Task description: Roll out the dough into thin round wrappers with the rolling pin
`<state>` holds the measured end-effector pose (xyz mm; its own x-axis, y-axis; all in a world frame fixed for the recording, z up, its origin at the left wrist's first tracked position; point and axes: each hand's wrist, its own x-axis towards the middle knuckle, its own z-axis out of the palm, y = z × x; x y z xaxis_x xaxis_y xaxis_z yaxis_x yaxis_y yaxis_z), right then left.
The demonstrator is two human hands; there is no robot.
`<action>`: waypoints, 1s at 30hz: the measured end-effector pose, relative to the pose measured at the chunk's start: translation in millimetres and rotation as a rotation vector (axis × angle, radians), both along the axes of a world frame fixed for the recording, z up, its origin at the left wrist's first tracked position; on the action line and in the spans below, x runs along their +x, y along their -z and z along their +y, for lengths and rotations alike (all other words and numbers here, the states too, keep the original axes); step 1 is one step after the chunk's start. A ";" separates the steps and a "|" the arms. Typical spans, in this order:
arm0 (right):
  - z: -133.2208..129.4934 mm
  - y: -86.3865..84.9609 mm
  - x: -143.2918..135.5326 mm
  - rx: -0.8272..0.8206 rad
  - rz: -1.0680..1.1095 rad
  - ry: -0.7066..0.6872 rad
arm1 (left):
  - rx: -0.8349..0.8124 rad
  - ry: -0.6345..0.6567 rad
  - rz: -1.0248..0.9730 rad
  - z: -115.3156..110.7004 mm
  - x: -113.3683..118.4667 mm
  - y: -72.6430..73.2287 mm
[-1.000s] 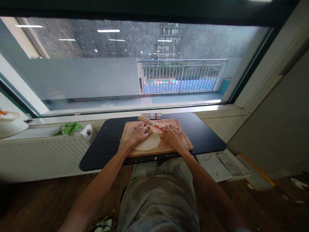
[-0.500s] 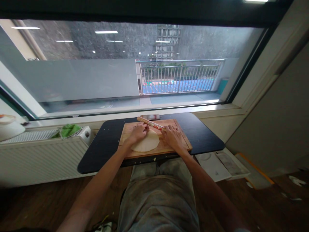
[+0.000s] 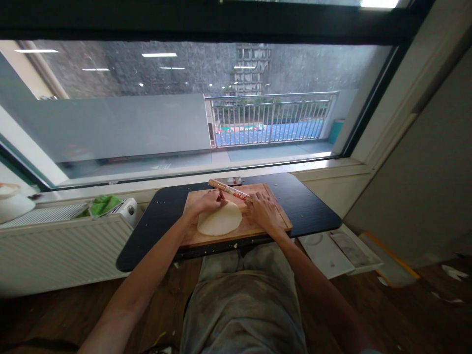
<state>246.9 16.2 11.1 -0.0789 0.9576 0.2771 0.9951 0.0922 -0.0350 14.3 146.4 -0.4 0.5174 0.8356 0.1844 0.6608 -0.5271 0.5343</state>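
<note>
L hand (image 3: pixel 211 200) curled over the far edge of the dough (image 3: pixel 220 221), fingers bunched; can't tell if pinching. Dough lies flat, spreading out on the near side of those fingertips. R hand (image 3: pixel 264 210): fingers a bit apart, right at the rolling pin's (image 3: pixel 229 190) near end, grip unclear. Pin slants off to beyond the L fingers. Board (image 3: pixel 254 225) under both, on black table (image 3: pixel 313 211).

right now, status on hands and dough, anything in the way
Left hand at far edge of dough sheet; right hand by near end of rolling pin. Dough sheet on wooden cutting board, partly hidden by left hand.
</note>
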 end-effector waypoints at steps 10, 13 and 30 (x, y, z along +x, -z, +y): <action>12.9 15.6 10.1 0.008 0.000 0.003 | -0.049 -0.003 0.057 2.3 -1.9 0.9; 15.2 18.0 12.5 0.001 0.000 -0.010 | -0.055 0.016 0.036 4.9 -1.5 -0.1; 9.5 14.0 6.4 -0.002 0.010 0.026 | -0.104 -0.022 -0.065 0.5 -1.5 -6.1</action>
